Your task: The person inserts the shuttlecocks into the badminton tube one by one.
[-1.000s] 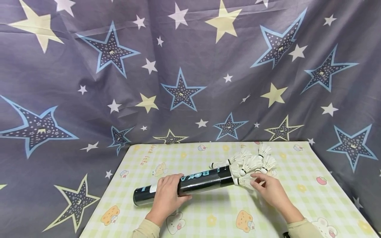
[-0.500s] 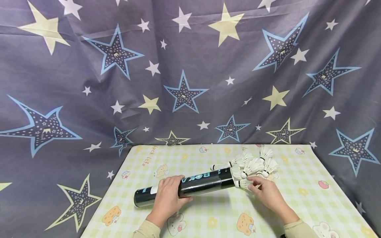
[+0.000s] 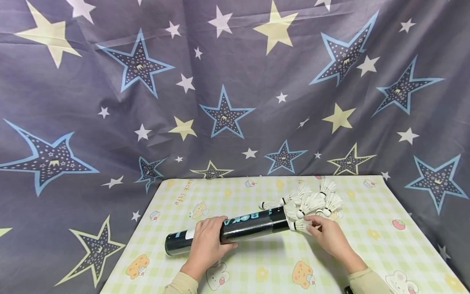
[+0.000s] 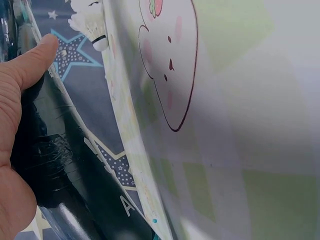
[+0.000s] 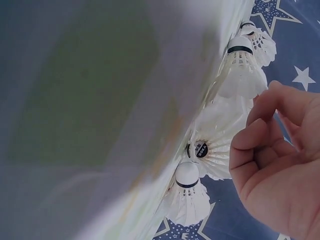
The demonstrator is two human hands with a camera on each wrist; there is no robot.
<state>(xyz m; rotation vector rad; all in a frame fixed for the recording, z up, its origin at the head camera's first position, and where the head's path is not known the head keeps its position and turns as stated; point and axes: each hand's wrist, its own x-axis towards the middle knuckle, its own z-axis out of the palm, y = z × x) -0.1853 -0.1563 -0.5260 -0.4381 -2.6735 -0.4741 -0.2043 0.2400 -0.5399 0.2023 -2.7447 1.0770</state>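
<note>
Past second: the person's bare right hand (image 3: 330, 237) has edged slightly leftward, closer to the open end of the black cylindrical tube with pale-blue lettering (image 3: 253, 228), thumb and fingertip now covering more of the white-feathered, black-banded shuttlecock (image 3: 300, 226) at its mouth.

Light-blue capitals (image 3: 240, 219) along the black tube (image 3: 257, 230) and white print on a small dark label (image 5: 201, 150) on one shuttlecock (image 5: 220, 161) both seem to read "BOKA". The left wrist view shows a pale "A" (image 4: 127, 205) on the tube. Orange "Luck life" (image 3: 182, 192) is printed on the surface (image 3: 264, 257).
</note>
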